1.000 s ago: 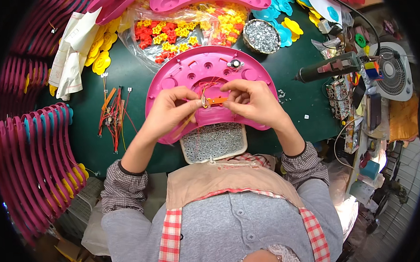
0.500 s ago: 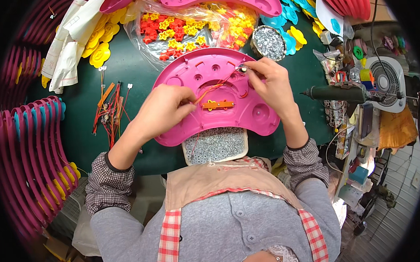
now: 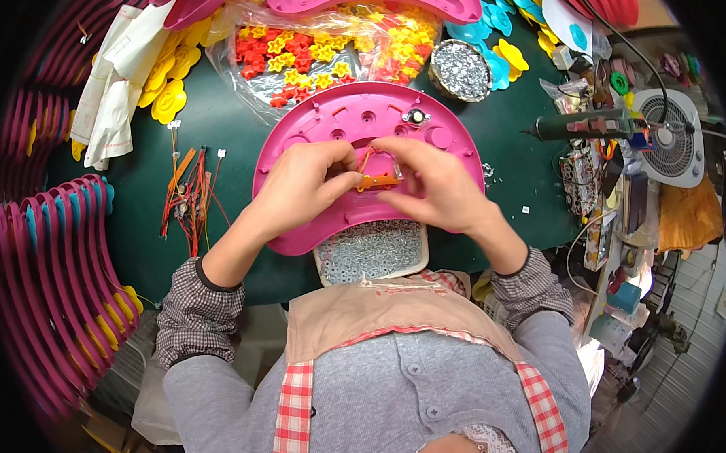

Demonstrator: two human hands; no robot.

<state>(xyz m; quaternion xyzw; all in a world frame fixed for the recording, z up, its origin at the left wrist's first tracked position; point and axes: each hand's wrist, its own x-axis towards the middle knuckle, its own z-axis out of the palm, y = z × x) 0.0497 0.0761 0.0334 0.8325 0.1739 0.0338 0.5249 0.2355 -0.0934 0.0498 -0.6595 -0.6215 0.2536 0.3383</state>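
A pink curved plastic shell (image 3: 447, 211) lies before me, its inner side with posts and recesses facing up. Over its left half, my left hand (image 3: 304, 184) is closed in a pinch at thin red and orange wires (image 3: 365, 157). Above the right half is my right hand (image 3: 438, 183), thumb and index finger apart, fingertips close to the wires. Between the hands sits a narrow orange circuit board (image 3: 379, 180) in the shell. A small round black-and-white part (image 3: 415, 117) rests near the shell's far right; nothing holds it.
A tray of small metal washers (image 3: 372, 250) is partly under the shell's near edge. Wired parts (image 3: 190, 193) lie left. Beyond are bagged red and yellow star pieces (image 3: 299, 59) and a bowl of screws (image 3: 460, 70). An electric screwdriver (image 3: 577, 126) hangs right, near a fan (image 3: 675, 144).
My right hand has left the round part and come nearer to the middle of the shell. My left hand has shifted right and slightly away from me. The screwdriver has swung a little.
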